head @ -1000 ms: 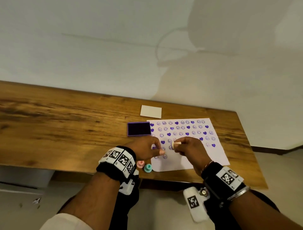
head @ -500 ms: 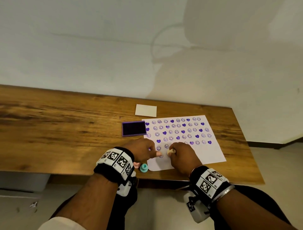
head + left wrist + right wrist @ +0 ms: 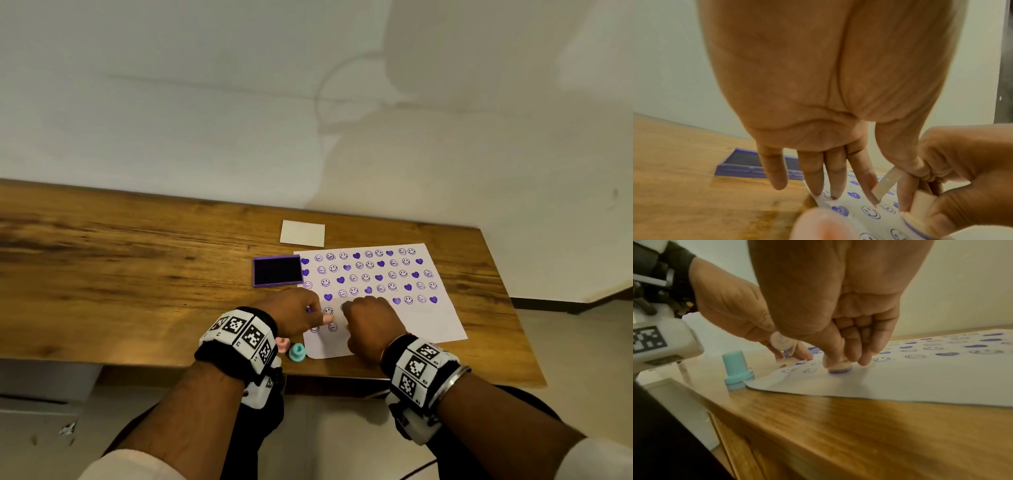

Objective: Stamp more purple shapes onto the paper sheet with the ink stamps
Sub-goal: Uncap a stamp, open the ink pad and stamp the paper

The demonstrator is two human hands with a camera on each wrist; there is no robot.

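white paper sheet (image 3: pixel 424 318), purple hearts, smileys

Both forearms are bare from the wrist to a light, cream-coloured sleeve (image 3: pixel 130 466) pushed up near the elbow. Each wrist carries a black fabric band faced with white tiles printed with black square fiducial codes: left wrist band (image 3: pixel 241 337), right wrist band (image 3: pixel 419 368). Under each band hangs a white-cased camera unit (image 3: pixel 416 423) with black fittings; the left one shows a further code label on its white housing (image 3: pixel 648 339). A thin silver metal bangle (image 3: pixel 448 383) sits just behind the right band. Dark trousers (image 3: pixel 274 442) cover the lap.
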